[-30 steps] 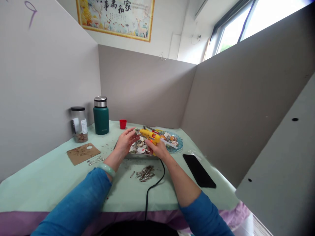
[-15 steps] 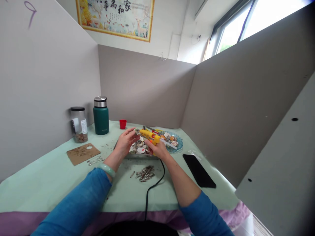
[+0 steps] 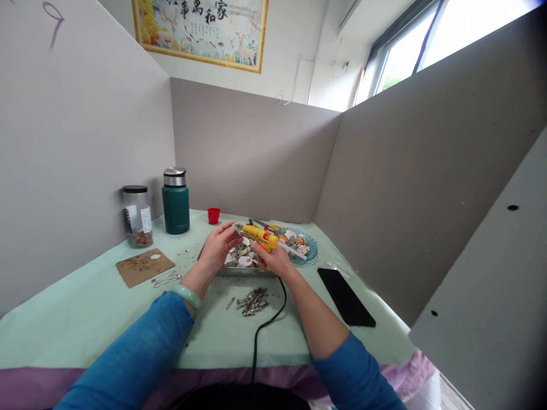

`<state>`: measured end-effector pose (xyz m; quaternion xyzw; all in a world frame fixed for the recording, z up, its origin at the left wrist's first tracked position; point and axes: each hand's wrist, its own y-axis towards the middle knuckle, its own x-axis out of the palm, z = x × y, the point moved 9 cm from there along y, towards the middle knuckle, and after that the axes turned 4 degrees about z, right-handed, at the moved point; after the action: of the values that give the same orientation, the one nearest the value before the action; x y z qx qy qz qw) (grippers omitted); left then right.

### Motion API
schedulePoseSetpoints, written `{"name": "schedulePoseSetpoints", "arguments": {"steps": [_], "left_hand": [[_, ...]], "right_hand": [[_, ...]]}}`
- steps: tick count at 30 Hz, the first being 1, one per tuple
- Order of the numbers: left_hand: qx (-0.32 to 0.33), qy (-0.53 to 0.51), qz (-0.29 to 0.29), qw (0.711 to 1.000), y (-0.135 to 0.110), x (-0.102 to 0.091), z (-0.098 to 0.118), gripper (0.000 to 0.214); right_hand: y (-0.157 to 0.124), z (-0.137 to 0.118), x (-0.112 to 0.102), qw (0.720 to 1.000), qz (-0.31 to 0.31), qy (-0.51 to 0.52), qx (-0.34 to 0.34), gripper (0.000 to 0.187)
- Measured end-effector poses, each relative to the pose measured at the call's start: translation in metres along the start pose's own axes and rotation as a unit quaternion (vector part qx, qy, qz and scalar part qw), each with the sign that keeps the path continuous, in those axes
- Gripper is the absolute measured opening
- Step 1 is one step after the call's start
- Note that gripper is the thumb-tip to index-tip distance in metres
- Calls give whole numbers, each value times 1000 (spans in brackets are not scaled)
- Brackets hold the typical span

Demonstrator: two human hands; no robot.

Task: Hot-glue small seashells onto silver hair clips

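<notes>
My right hand (image 3: 276, 260) grips a yellow glue gun (image 3: 258, 235) whose nozzle points left at a small piece (image 3: 237, 228) pinched in the fingertips of my left hand (image 3: 217, 246). The piece is too small to name. Both hands hover over a metal tray (image 3: 237, 270) filled with shells. The gun's black cord (image 3: 265, 324) runs down to the table's front edge. A glue stick pokes out behind the gun toward a blue glass plate (image 3: 311, 249) of shells.
A pile of metal clips (image 3: 252, 300) lies in front of the tray. A black phone (image 3: 346, 295) is at the right. At the left stand a green flask (image 3: 175, 201), a jar (image 3: 137, 216), a brown card (image 3: 144, 266) and a red cup (image 3: 213, 215). Grey partitions enclose the table.
</notes>
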<state>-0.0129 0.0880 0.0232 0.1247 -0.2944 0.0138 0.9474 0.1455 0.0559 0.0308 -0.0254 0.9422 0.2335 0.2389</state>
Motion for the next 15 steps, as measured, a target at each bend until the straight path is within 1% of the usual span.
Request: {"name": "schedulePoseSetpoints", "arguments": {"steps": [15], "left_hand": [[-4,6,-10,1000,1,0,-3,34]], "right_hand": [[2,3,3,1000,-3,8,-7,44]]}}
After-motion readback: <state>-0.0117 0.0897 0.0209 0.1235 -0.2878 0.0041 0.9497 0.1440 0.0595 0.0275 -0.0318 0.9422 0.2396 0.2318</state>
